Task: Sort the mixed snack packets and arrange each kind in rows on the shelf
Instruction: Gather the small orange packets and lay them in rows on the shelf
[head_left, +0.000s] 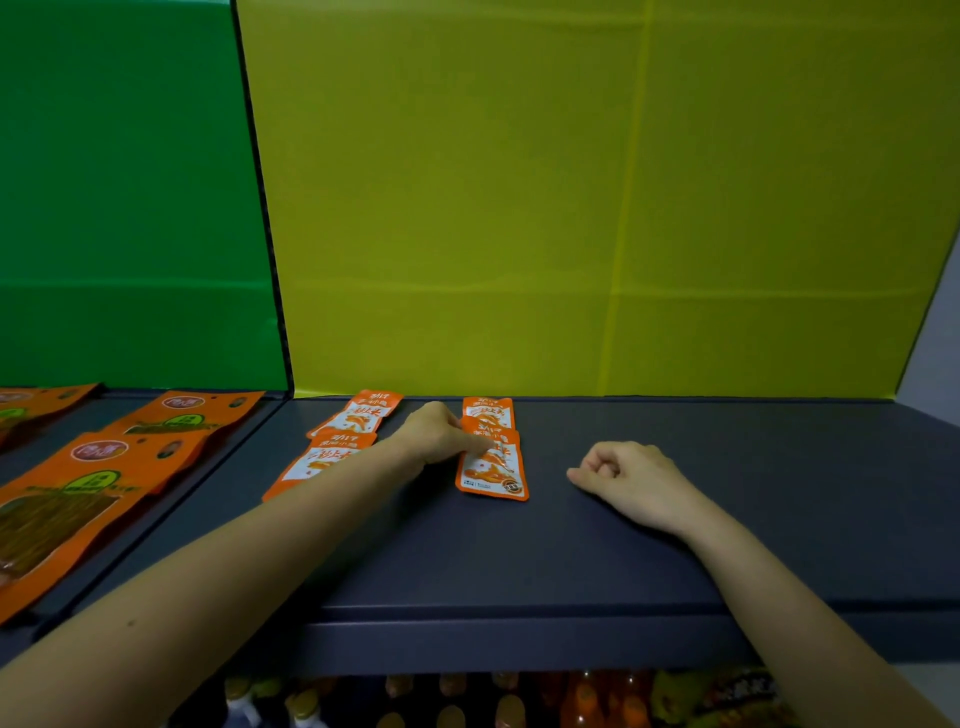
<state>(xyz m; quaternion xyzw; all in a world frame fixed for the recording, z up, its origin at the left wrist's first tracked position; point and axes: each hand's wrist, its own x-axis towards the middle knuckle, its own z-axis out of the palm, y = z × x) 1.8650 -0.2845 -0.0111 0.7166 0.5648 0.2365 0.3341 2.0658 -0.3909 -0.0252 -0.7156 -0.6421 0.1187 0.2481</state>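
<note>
Dark shelf (649, 545), yellow back panel (571, 208). Left hand (441, 434) reaches across and presses a straight forefinger on the near small orange packet (493, 470), gripping nothing. This packet overlaps a second small packet (487, 408) behind it. Two more small packets (358, 413) lie just left, partly under the forearm. Right hand (623, 475) rests on the shelf, curled into an empty fist. Larger orange packets (78, 499) lie in the left bay.

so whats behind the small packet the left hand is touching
A second small orange packet of the same kind, flat on the shelf. The front packet seems to overlap its lower edge, so that part is hidden.
</note>
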